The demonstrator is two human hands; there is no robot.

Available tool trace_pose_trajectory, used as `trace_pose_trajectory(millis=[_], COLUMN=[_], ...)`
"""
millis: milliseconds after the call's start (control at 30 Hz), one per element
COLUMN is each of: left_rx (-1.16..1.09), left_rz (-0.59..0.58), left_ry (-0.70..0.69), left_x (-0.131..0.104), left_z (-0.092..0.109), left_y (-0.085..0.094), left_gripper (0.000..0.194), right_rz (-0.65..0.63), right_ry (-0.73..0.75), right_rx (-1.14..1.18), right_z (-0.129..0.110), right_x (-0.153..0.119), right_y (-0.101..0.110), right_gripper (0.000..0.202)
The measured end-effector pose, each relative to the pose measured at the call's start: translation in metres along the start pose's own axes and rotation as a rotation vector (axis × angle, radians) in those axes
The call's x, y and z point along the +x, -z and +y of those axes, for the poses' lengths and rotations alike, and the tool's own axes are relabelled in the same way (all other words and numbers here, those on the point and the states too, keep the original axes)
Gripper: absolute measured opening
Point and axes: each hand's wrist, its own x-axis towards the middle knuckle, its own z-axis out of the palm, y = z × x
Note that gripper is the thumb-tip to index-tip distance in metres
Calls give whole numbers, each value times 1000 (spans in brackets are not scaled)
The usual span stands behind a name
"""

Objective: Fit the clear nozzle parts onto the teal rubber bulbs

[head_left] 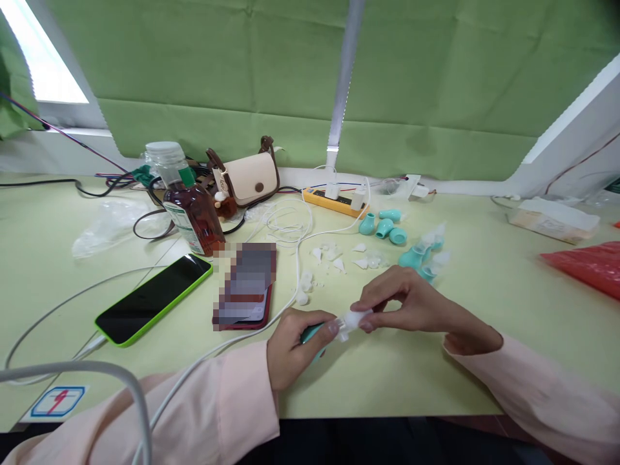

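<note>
Fingers of my left hand [289, 352] are wrapped round a teal squeeze bulb [310, 332], most of it hidden in the grip. A clear plastic connector [342, 329] stands out from the bulb's end, towards the right. My right hand [409, 300] pinches a translucent white tip [356, 318] between thumb and fingers, up against that connector. Beyond the hands lie small white cones [339, 265], clear round pieces [374, 259] and white caps [303, 298]. Several loose teal bulbs [384, 228] sit further back; others with clear tips [411, 257] lie beyond my right hand.
Left of my hands lie a red-cased phone [266, 303] and a green-cased phone [155, 300]. White cables [298, 258] run across the table. Behind stand a bottle [194, 216], a cream bag [254, 177] and an orange power strip [320, 201]. A red bag [588, 265] is far right.
</note>
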Motion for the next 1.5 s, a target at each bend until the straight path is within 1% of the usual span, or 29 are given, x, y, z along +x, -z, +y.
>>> trace_pose_trajectory(millis=[100,167,300,433,500,567,667,733,833,900,1000,1133,1267,1367,1433,1500], left_rx=[73,144,254,248,193,64,-269,-471,-612,-644,-646,-588,-504,-504,-551,-619], left_rz=[-42,-60,-85,-23,-7,-23,-54,-70,-66,-55,-35,-21,5,28,11,-27], left_ry=[12,-7,-86,-101,-93,-56,92,189,277,301,295,289,283,285,286,281], left_x=[1,1,-1,-3,-3,-3,-2,-2,-1,-1,-2,-3,-6,-6,-3,0], left_z=[2,3,4,4,4,4,4,3,0,-2,-4,-5,-7,-9,-10,-9], left_y=[2,2,0,-2,-3,-2,-2,-2,-4,-4,-5,-5,-7,-8,-7,-6], left_gripper=[37,37,37,37,36,34,35,34,28,25,23,21,20,17,17,21], right_rz=[-19,-28,-66,-92,-75,-23,89,137,147,132,100,65,64,52,82,156], right_ry=[92,102,28,-51,-93,-129,-167,-191,-219,-227,-237,-259,-274,-287,-274,-238], right_rx=[-103,-100,-28,100,199,308,446,501,540,557,565,551,498,453,441,428], right_z=[1,5,12,11,10,8,8,8,9,10,11,10,7,6,8,8], right_x=[-1,-1,0,0,-1,-2,-1,1,3,3,3,2,0,-1,0,0], right_y=[0,-2,-6,-7,-8,-11,-15,-17,-19,-19,-19,-20,-21,-22,-23,-24], right_gripper=[16,16,15,11,10,11,8,7,8,9,10,11,13,12,12,11])
